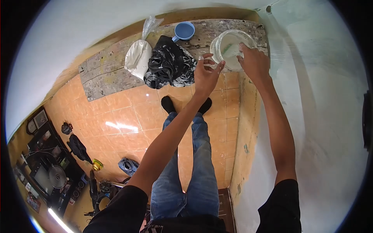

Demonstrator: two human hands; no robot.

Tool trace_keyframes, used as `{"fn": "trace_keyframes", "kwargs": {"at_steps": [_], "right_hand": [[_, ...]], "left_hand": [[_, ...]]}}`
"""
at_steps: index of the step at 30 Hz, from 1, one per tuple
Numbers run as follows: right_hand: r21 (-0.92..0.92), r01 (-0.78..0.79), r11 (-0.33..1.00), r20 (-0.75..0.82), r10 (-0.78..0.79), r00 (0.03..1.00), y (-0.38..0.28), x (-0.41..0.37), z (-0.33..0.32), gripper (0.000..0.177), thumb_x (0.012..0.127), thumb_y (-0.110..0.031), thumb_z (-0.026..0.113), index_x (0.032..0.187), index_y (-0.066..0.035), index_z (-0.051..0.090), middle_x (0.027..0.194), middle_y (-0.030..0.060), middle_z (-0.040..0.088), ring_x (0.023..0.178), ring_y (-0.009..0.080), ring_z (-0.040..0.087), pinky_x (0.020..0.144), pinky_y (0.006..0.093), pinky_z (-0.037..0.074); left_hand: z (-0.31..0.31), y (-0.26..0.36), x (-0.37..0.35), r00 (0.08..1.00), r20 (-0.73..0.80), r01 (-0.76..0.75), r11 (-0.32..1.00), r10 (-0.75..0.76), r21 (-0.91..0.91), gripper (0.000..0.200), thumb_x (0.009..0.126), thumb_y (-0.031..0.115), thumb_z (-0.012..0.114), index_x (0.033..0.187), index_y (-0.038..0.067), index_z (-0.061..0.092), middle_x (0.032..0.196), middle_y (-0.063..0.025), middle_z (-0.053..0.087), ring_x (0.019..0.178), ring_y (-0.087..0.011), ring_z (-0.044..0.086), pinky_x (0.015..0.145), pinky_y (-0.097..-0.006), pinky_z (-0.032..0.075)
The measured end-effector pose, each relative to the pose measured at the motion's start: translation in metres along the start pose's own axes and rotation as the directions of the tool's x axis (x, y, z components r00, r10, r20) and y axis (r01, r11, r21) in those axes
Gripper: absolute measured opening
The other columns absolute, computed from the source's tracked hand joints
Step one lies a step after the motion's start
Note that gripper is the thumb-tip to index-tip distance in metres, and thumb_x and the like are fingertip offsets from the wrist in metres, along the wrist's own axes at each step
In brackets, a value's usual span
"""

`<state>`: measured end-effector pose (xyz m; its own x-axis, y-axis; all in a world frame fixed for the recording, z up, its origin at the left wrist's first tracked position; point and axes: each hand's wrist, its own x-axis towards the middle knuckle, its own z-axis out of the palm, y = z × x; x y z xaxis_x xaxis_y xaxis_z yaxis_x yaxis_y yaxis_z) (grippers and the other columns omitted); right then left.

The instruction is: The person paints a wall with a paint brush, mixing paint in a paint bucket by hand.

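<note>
Over the far bench, my left hand (207, 76) is open, its fingers loosely curled and thumb apart from them, just left of a round whitish tub (251, 35). My right hand (255, 62) reaches over the tub's right side with index finger and thumb apart, whitish smears on the fingertip. Inside the tub lies pale, wet-looking material, with a small green piece (227, 49) showing. Another pale rim (213, 48) shows at the tub's left. Close to my left hand is a crumpled black cloth (167, 58) stained with white.
The worn wooden bench (105, 70) also holds a plastic bag of white powder (138, 58) and a blue mug (184, 30). A patchy painted wall (322, 116) rises at the right. On the tiled floor (147, 116) lie dark clothing (79, 148) and folded denim (128, 166).
</note>
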<state>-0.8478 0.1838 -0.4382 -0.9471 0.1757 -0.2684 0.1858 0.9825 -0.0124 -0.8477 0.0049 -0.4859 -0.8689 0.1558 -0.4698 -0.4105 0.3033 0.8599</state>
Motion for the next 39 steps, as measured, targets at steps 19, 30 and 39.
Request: {"fn": "trace_keyframes", "kwargs": {"at_steps": [19, 30, 39], "right_hand": [[0.017, 0.079, 0.997, -0.082, -0.077, 0.994, 0.004, 0.001, 0.022, 0.033, 0.082, -0.019, 0.071, 0.113, -0.01, 0.064, 0.081, 0.0141, 0.069, 0.077, 0.0315, 0.07, 0.064, 0.0417, 0.055], [0.08, 0.036, 0.996, -0.035, -0.033, 0.999, 0.003, -0.001, 0.019, 0.039, 0.082, -0.021, 0.071, 0.118, -0.009, 0.062, 0.085, 0.0165, 0.069, 0.081, 0.0334, 0.068, 0.069, 0.0434, 0.054], [0.06, 0.028, 0.998, -0.048, -0.026, 0.999, 0.003, 0.001, 0.023, 0.035, 0.083, -0.021, 0.071, 0.115, -0.01, 0.064, 0.084, 0.016, 0.069, 0.079, 0.0324, 0.068, 0.067, 0.0431, 0.054]], "left_hand": [[0.005, 0.0, 0.005, 0.982, -0.023, -0.187, 0.982, 0.186, -0.026, 0.044, 0.078, 0.015, 0.08, 0.115, 0.004, 0.058, 0.088, -0.0063, 0.058, 0.07, -0.0127, 0.054, 0.061, -0.0276, 0.048], [0.005, -0.001, 0.009, 0.992, 0.031, -0.118, 0.992, 0.12, -0.054, 0.044, 0.078, 0.011, 0.078, 0.115, 0.002, 0.056, 0.086, -0.0045, 0.057, 0.068, -0.0103, 0.052, 0.06, -0.0261, 0.047], [0.006, 0.003, 0.005, 0.982, 0.002, -0.189, 0.981, 0.189, -0.054, 0.043, 0.079, 0.01, 0.078, 0.115, 0.002, 0.055, 0.085, -0.0038, 0.057, 0.068, -0.0096, 0.052, 0.06, -0.0252, 0.046]]}}
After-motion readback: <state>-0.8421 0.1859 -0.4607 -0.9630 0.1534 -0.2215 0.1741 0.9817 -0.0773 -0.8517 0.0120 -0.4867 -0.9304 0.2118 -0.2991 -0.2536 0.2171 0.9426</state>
